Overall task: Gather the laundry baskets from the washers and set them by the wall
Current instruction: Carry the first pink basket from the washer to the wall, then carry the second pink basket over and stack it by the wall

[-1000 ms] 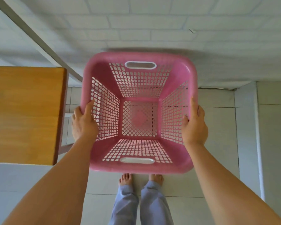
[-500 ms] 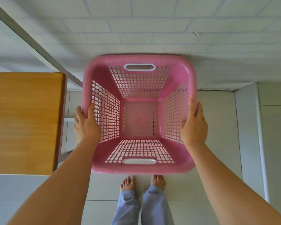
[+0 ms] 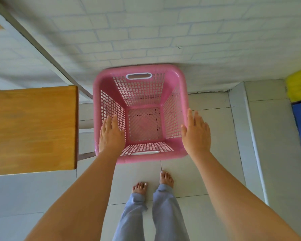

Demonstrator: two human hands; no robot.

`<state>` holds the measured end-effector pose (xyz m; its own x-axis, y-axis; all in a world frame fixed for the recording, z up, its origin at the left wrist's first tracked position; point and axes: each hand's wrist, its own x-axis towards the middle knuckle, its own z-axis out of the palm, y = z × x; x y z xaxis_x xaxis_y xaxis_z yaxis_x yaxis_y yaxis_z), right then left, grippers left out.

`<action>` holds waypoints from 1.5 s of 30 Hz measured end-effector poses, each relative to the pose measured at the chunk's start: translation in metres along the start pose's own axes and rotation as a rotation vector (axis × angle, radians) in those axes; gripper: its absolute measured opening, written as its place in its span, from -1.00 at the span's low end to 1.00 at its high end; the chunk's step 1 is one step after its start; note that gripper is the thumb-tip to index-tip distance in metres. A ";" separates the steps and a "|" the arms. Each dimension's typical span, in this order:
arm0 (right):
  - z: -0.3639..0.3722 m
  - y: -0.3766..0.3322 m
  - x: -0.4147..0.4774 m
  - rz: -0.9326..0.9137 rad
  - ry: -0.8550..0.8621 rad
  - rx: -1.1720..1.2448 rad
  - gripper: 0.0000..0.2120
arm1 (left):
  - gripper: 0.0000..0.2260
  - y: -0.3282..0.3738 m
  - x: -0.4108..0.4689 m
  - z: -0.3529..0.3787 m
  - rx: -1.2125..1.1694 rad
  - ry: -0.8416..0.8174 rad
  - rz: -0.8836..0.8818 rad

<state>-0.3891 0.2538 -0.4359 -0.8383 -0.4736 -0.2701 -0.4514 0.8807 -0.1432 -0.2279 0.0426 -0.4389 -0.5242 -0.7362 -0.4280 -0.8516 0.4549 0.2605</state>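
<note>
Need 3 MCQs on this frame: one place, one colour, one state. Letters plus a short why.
1. Where is the pink basket?
A. on the wooden table
B. on the floor at the wall
C. atop a washer

2. What colour are its handle openings' rims?
A. white
B. black
C. green

3. How are the hands?
A. both clenched on the rim
B. one inside the basket
C. open, fingers straight

Key: 1 B, its far rim meets the brick wall, with the wooden table beside it. 2 A, white trim. 3 C, left hand and right hand are flat beside the sides.

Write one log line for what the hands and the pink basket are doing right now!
pink basket: on floor by wall | left hand: open, fingers flat | right hand: open, beside rim | contents: empty
</note>
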 end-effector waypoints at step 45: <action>-0.053 0.205 -0.713 1.236 0.243 0.474 -0.47 | -0.54 0.183 -0.580 0.088 0.524 -0.437 1.520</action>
<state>0.0997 0.7713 -0.2224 -0.6711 0.6809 -0.2931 0.7413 0.6203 -0.2564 -0.0794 0.5967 -0.2194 -0.7016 0.6506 -0.2907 0.5406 0.7517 0.3778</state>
